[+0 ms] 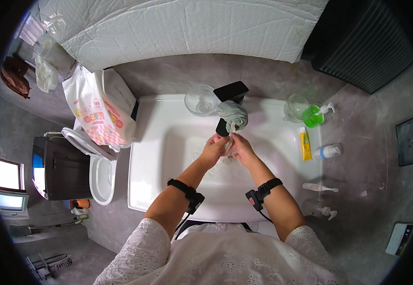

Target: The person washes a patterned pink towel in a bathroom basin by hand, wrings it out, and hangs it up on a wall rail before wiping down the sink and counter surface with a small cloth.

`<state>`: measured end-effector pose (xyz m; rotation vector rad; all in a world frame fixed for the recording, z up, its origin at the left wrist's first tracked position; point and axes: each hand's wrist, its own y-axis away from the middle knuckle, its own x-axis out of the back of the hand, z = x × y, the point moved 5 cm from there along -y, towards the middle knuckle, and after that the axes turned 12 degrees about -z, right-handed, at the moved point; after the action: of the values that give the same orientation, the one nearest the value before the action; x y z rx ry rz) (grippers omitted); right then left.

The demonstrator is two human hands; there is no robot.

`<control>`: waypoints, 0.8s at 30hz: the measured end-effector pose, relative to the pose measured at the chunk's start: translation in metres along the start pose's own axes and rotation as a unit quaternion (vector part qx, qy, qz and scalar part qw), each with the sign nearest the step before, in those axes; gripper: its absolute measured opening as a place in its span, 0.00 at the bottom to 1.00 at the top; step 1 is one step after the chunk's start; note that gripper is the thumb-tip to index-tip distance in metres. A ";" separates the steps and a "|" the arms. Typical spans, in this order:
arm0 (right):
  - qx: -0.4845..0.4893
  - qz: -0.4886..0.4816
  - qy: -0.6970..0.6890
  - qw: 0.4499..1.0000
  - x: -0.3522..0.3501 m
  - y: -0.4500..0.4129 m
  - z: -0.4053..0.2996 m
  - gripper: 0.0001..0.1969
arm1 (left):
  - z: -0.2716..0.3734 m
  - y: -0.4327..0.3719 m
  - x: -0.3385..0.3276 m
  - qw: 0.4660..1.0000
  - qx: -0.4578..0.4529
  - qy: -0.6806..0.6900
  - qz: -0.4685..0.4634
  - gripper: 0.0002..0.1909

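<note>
My left hand (pixel 212 151) and my right hand (pixel 242 149) meet over the basin of a white sink (pixel 145 153). Between them they grip a wet, pinkish cloth (pixel 229 146); its lower part hangs toward the basin. Just beyond my fingers is the black spout of a faucet (pixel 222 127). A grey-green ribbed cloth (pixel 234 113) is draped over the faucet body, below its flat black top (pixel 231 91). Cloudy, whitish water or suds lie beneath my hands. Black straps with small devices circle both forearms.
A clear glass bowl (pixel 202 100) stands left of the faucet. Along the right rim are a green pump bottle (pixel 312 116), a clear cup (pixel 296 107), a yellow tube (pixel 305 144), a white bottle (pixel 329 152) and an electric toothbrush (pixel 318 187). A printed plastic bag (pixel 99 110) touches the left side.
</note>
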<state>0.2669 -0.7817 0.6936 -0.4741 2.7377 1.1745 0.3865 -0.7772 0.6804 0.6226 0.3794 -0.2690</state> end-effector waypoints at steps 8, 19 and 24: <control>0.132 -0.116 -0.158 0.972 0.019 0.003 -0.015 0.13 | 0.019 0.032 0.020 0.971 -0.090 0.206 -0.081 0.24; 0.231 0.010 0.125 0.965 0.008 -0.008 -0.024 0.20 | 0.000 0.029 0.005 0.985 -0.026 0.130 -0.108 0.15; 0.160 -0.028 0.052 0.985 0.009 -0.002 -0.019 0.21 | 0.002 0.047 0.019 0.978 0.015 0.148 -0.149 0.19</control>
<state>0.2592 -0.7990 0.7035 -0.5792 2.9020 0.6935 0.4212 -0.7437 0.6977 0.6359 0.7595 -0.4704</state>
